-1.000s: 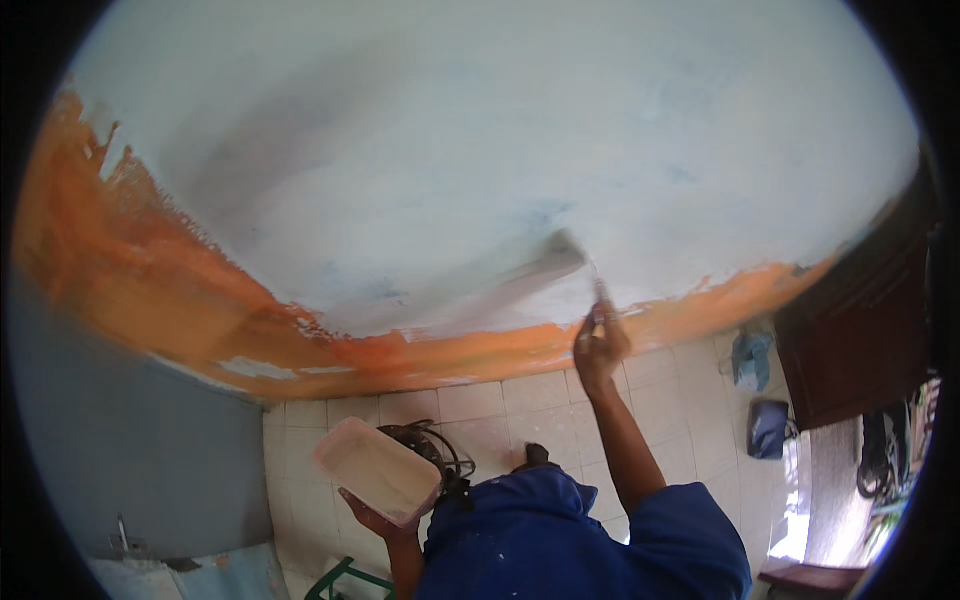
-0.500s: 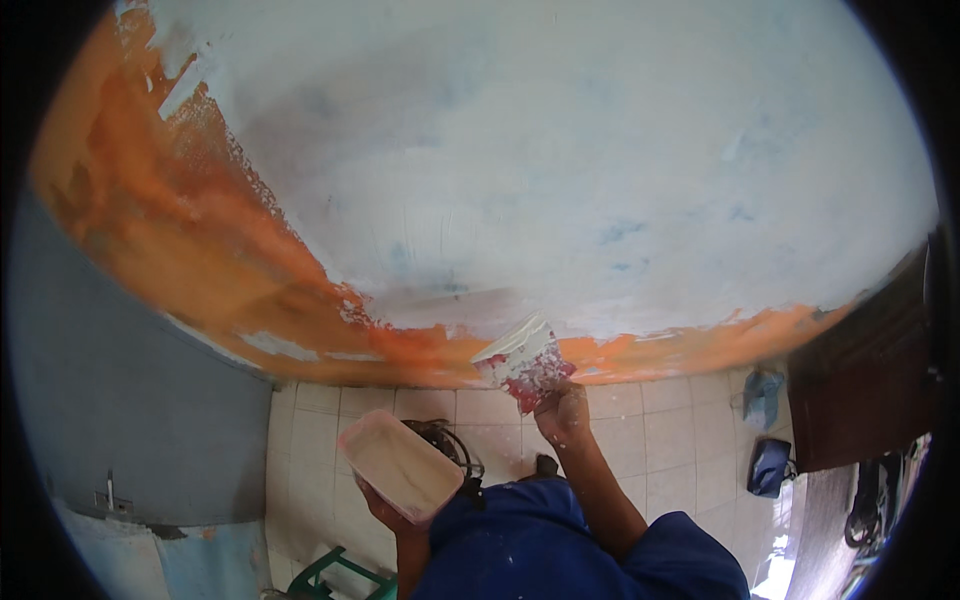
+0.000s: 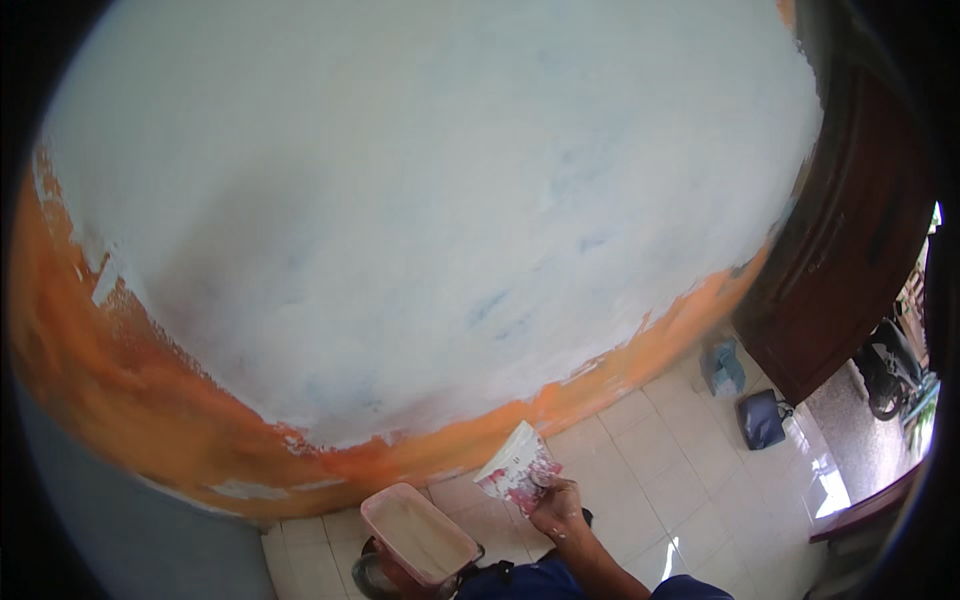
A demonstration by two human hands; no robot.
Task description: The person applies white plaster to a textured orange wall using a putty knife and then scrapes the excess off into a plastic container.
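Observation:
My right hand (image 3: 557,508) grips a wide putty knife (image 3: 520,466), its blade and handle end smeared with white paste and reddish patches. White specks dot the hand. A shallow pinkish plastic tub (image 3: 420,535) holding pale paste rests on my left hand (image 3: 397,573), whose fingers are mostly hidden beneath it. In front of me stands a wall (image 3: 450,200) covered over most of its face with white filler, with bluish-grey patches showing through. An orange painted band (image 3: 390,455) runs along its lower and left parts. The knife is held low, in front of this band.
Pale floor tiles (image 3: 640,470) lie below. At the right are a dark wooden door (image 3: 840,240), a dark blue bag (image 3: 762,420) and a light blue plastic bag (image 3: 724,367). A motorcycle (image 3: 885,370) stands outside the doorway. A grey wall (image 3: 120,510) borders the left.
My view has swung toward the right, showing more of the door and doorway. Both hands keep hold of the putty knife and tub, which now appear lower in view.

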